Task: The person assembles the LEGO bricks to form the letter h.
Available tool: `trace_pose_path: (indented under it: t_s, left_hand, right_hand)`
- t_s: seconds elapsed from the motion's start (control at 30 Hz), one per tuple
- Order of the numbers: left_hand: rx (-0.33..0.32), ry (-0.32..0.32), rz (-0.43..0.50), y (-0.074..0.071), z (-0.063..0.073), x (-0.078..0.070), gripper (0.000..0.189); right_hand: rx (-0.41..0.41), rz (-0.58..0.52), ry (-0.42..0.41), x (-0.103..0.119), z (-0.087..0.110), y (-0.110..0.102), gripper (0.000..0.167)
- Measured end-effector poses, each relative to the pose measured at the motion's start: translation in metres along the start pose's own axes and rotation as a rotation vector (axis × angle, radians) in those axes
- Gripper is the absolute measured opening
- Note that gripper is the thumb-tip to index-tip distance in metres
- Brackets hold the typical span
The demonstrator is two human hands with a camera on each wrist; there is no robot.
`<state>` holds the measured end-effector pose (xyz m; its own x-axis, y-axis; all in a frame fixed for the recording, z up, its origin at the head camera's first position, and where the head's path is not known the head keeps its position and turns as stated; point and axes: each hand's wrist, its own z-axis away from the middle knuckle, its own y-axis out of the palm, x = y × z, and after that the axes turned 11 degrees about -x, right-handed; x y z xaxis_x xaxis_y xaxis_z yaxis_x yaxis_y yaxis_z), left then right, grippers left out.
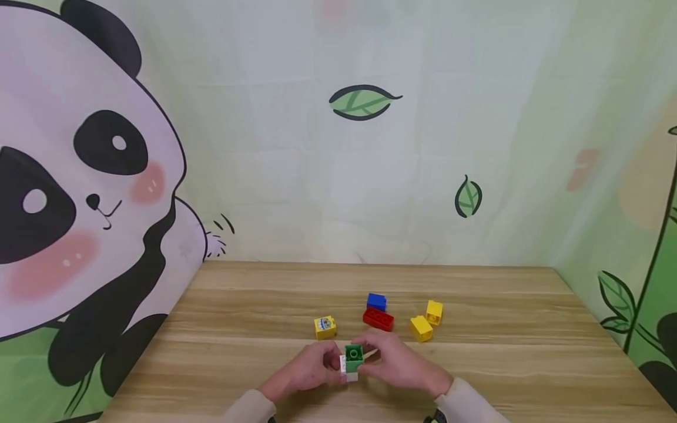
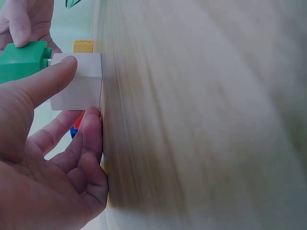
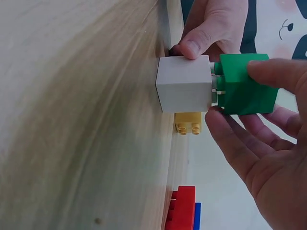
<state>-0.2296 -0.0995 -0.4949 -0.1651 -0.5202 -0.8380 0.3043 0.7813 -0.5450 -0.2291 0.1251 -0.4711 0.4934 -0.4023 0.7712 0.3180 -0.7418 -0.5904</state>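
Observation:
Near the table's front edge, my left hand [image 1: 307, 369] pinches a white toy building brick [image 1: 351, 376] that stands on the wood. My right hand [image 1: 401, 363] holds a green building brick [image 1: 354, 366] just above it. The green brick is upside down, its hollow underside facing up in the head view. In the right wrist view, studs of the green brick [image 3: 244, 93] face studs of the white brick [image 3: 184, 84], end to end. The left wrist view shows my left thumb on the white brick [image 2: 81, 91]; part of that hand's grip is hidden behind it.
Beyond my hands lie a yellow brick with a printed picture [image 1: 325, 328], a red brick [image 1: 378, 319] and a blue brick [image 1: 376, 301] close together, and two plain yellow bricks, one nearer [image 1: 421, 329] and one farther [image 1: 434, 312]. A panda-printed cloth [image 1: 296, 176] hangs behind the wooden table [image 1: 254, 294].

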Motion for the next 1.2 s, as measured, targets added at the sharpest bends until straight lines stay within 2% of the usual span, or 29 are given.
trace_pose_path:
  t_s: [0.17, 0.4, 0.53, 0.67, 0.93, 1.2]
  left_hand:
    - [-0.001, -0.012, 0.008, 0.0001, -0.0004, -0.0005, 0.023]
    - [-0.001, 0.024, 0.026, 0.0003, 0.0004, 0.0002, 0.023]
    - [0.006, 0.014, 0.026, -0.0002, 0.0003, 0.0004, 0.024]
    - [0.011, 0.002, 0.029, -0.0001, 0.0002, 0.0005, 0.024]
    - [0.000, 0.022, 0.017, 0.0007, 0.0008, 0.0015, 0.024]
    - [-0.006, 0.027, 0.012, 0.0007, 0.0006, 0.0010, 0.023]
  right_hand:
    - [-0.016, -0.016, 0.018, 0.0030, 0.0005, -0.0021, 0.034]
    - [-0.036, 0.076, 0.040, 0.0042, 0.0012, -0.0064, 0.035]
    - [-0.037, 0.096, 0.043, 0.0040, 0.0016, -0.0080, 0.033]
    - [-0.048, 0.094, 0.037, 0.0042, 0.0016, -0.0092, 0.032]
    - [-0.071, 0.105, -0.014, 0.0056, 0.0005, -0.0089, 0.033]
    - [-0.051, 0.090, 0.032, 0.0058, -0.0019, -0.0055, 0.034]
